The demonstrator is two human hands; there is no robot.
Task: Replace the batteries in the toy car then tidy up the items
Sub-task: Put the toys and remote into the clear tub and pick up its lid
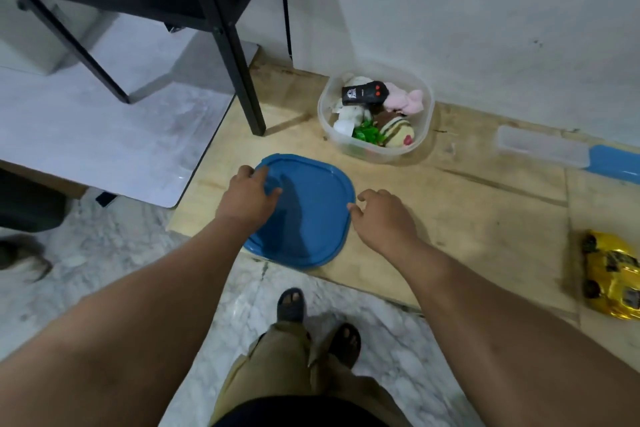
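Toy car point(611, 279): gold, lying on the wooden board point(485, 218) at 4 o'clock, close to the frame's right edge, well apart from both hands; bare board lies between it and the lid.
Lid point(304, 215): blue, rounded-square, flat on the board at centre; its near edge overhangs the board's near edge above the marble floor point(114, 253).
Left hand point(251, 196): over the lid's 10 o'clock corner, fingers bent down onto the rim, thumb on the lid's top face; whether it truly grips the rim I cannot tell.
Right hand point(382, 217): at the lid's 3 o'clock edge, fingers loosely curled, fingertips touching or just beside the rim, holding nothing.
Arms: both forearms reach forward from the bottom corners, converging on the lid.
Container point(323, 107): clear plastic tub at 12 o'clock of the lid, uncovered, near the wall point(485, 28); a strip of bare board separates it from the lid.
Tub contents: black remote control point(363, 93) on top, soft toys and green bits beneath.
Table leg point(242, 80): black, standing on the board at 11 o'clock, just left of the tub.
Second box point(542, 147): clear, oblong, at 2 o'clock by the wall, with a blue piece point(614, 166) beside it.
Open room: bare board right of the lid, out toward the car.
Feet point(318, 319): in sandals on the marble at 6 o'clock.
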